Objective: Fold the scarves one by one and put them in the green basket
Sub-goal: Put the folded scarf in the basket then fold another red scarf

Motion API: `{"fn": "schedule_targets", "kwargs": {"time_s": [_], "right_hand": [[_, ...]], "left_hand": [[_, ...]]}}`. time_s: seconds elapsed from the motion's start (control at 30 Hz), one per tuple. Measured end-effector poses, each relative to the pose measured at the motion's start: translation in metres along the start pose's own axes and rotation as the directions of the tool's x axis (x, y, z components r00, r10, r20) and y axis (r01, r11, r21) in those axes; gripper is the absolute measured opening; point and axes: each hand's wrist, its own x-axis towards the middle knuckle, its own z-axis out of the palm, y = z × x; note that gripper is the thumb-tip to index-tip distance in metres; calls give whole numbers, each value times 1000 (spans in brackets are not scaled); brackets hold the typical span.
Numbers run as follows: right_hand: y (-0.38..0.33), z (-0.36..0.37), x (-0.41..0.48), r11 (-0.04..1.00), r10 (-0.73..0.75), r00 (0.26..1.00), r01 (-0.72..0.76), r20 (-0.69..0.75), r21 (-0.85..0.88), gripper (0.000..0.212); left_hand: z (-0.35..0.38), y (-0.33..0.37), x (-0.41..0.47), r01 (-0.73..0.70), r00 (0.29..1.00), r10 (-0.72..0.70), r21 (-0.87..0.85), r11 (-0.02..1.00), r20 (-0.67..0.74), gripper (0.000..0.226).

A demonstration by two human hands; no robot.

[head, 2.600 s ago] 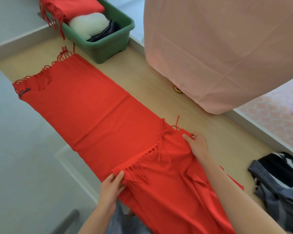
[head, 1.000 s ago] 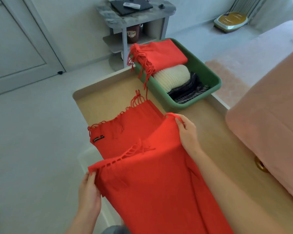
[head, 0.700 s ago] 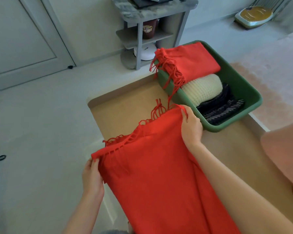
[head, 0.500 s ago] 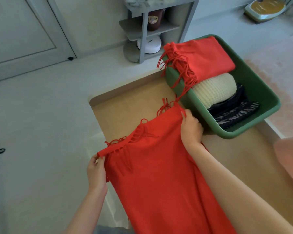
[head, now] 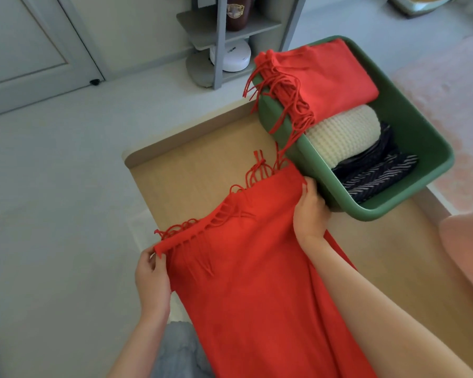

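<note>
A long red fringed scarf (head: 246,274) lies doubled lengthwise on the wooden bench (head: 191,170), its two fringed ends stacked at the far end. My left hand (head: 152,279) pinches the near-left corner of the top layer. My right hand (head: 310,211) grips the far-right corner, right beside the green basket (head: 410,126). The basket stands at the bench's far right and holds a folded red scarf (head: 322,77) with fringe hanging over the rim, a cream knit scarf (head: 344,132) and a dark striped scarf (head: 380,170).
A grey shelf unit (head: 224,36) with a white round device stands on the floor beyond the bench. A pink cloth (head: 470,252) hangs at the right edge. Grey floor lies to the left of the bench, with a door at the far left.
Both hands carried the scarf's near fringed end forward over the rest and laid it on the far end, so the scarf is now folded in half. My view tilted toward the basket.
</note>
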Motion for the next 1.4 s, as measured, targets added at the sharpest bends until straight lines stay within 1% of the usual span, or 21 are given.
{"fn": "schedule_targets", "kwargs": {"time_s": [0.07,0.1,0.2,0.27,0.33,0.4,0.47,0.53,0.6,0.7,0.77,0.83,0.93,1.0,1.07,1.13,1.2,1.27,1.3,1.33,1.4], "right_hand": [[3,6,0,990,-30,996,41,84,-132,30],[3,8,-1,985,-53,994,68,101,-157,31],[0,8,-7,979,-112,989,126,95,-158,39],[2,1,-16,976,-162,985,170,67,-133,44],[8,-11,-35,968,-215,975,221,61,-120,48],[17,-22,-64,965,-241,965,249,103,-76,50],[30,-30,-98,964,-245,955,258,169,-60,52],[48,-34,-128,967,-205,952,233,226,-101,55],[67,-37,-148,972,-125,952,174,278,-159,60],[95,-45,-163,975,-11,949,79,314,-208,65],[112,-56,-165,971,52,948,25,314,-237,66],[125,-69,-164,974,76,952,-7,298,-226,68],[140,-92,-159,992,126,945,-120,302,-38,68],[146,-101,-155,988,140,951,-151,274,19,58],[150,-100,-151,987,157,956,-162,247,1,40],[150,-95,-146,982,185,963,-190,195,5,21],[148,-94,-139,957,278,953,-286,122,54,12],[149,-97,-131,902,407,908,-416,97,115,11],[152,-98,-128,879,452,885,-463,108,111,12],[156,-98,-128,880,464,880,-471,106,59,13],[162,-97,-131,904,425,901,-418,85,-92,20]], "left_hand": [[1,3,0,-48,999,48,62,997,-8,13],[1,7,0,-93,995,94,89,992,-15,16],[2,17,-4,-259,963,268,222,940,-14,34],[5,24,-12,-409,905,424,311,858,21,46],[14,29,-27,-588,807,570,307,748,156,50],[31,30,-42,-725,686,635,253,641,356,48],[53,24,-52,-828,545,635,231,511,548,46],[77,13,-55,-907,408,586,236,349,700,46],[98,2,-48,-939,344,499,281,200,795,49],[112,-12,-31,-933,335,416,359,23,845,57],[112,-18,-26,-927,327,404,373,-39,854,59],[112,-20,-25,-923,327,405,381,-58,854,59],[116,-16,-31,-915,345,431,401,-46,834,59],[123,-10,-38,-912,355,459,409,-20,815,58],[134,-3,-45,-932,309,459,362,-28,833,57],[148,-2,-48,-948,253,433,311,-68,865,56],[159,-4,-47,-940,269,408,329,-85,872,57],[162,-8,-43,-928,296,405,362,-94,865,59],[162,-10,-42,-926,293,411,363,-102,863,60],[162,-11,-41,-927,287,417,360,-108,863,61],[163,-11,-42,-926,284,429,362,-109,857,62]]}}
